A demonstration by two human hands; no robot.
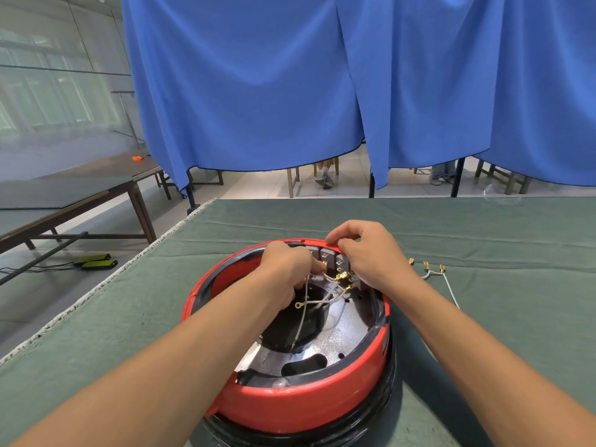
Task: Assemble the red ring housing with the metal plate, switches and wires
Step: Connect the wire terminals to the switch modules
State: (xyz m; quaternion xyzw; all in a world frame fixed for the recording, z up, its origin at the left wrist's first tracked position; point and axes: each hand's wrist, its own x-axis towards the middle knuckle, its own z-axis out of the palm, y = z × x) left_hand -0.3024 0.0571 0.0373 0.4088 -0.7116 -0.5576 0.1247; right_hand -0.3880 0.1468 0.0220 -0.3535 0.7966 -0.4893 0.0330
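Red ring sits on desk w/ metal plate already inside. Switches seated at far rim, some wires clipped on. Your left hand pinches a wire end at the switches; right hand curled, steadying rim. Spare wires on desk to the right, prob. still to fit.

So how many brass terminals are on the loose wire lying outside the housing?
3, side by side on the green cloth right of the red ring housing: one, one, one. None looks hidden.
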